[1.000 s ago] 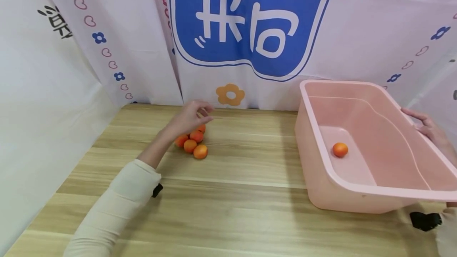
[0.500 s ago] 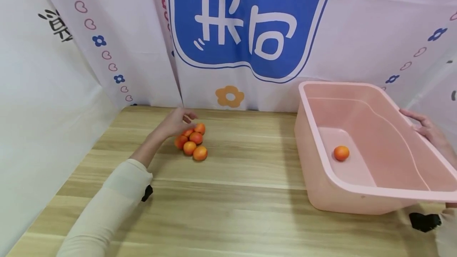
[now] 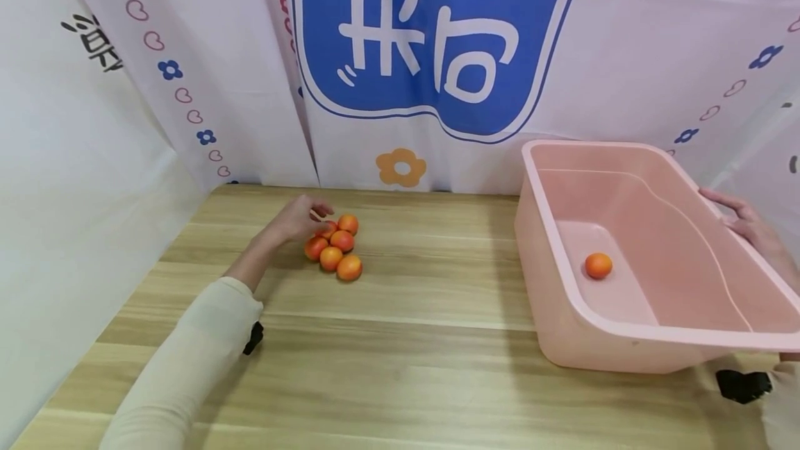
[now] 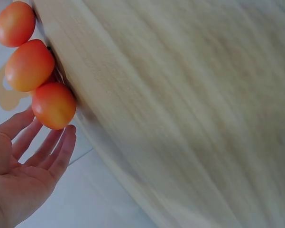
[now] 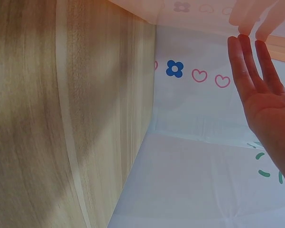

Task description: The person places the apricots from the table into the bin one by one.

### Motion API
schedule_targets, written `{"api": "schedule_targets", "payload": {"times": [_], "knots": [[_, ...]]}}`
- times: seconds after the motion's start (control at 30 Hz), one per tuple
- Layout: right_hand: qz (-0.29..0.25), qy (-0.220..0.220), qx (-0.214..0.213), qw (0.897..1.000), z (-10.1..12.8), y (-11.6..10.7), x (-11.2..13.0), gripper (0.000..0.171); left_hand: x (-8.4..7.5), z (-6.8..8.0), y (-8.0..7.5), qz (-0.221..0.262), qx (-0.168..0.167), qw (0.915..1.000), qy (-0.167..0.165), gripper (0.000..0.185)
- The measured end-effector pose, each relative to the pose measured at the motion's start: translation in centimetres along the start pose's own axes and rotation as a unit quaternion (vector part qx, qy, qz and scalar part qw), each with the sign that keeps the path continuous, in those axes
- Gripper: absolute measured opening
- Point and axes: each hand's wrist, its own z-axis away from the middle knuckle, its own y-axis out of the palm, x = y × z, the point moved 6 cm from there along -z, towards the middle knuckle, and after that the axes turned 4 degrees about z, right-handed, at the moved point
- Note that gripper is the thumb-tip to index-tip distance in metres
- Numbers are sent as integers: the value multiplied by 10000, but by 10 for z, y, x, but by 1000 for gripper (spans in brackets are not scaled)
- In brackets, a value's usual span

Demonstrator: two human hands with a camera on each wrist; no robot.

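On the pale wooden tabletop [image 3: 400, 367] the left hand [image 3: 294, 219] has dropped from above onto the cluster of small orange fruits [image 3: 334, 245]; its grip is loose, fingers nearly straight and touching one fruit, nothing held yet; farther right, the right hand [image 3: 746, 224] rests flat-fingered on the pink plastic tub's [image 3: 562, 339] rim as before; one orange fruit [image 3: 598, 266] lies inside.

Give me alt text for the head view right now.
A person's left hand touches a cluster of small orange fruits on a wooden table, while the right hand rests on the far rim of a tilted pink tub holding one orange fruit.
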Motion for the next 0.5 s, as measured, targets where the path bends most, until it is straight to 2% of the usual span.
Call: {"api": "schedule_targets", "payload": {"times": [0.17, 0.4, 0.5], "knots": [[75, -14, -7, 10000, 0, -1, -1, 54, 4, -1, 0, -52, 34, 10000, -2, 31], [-804, -466, 508, 9944, -11, -2, 1, 61, 6, -3, 0, -86, 65, 9999, 12, 30], [-812, -492, 545, 9940, -13, -3, 1, 62, 6, -2, 0, -80, 61, 9999, 18, 30]]}}
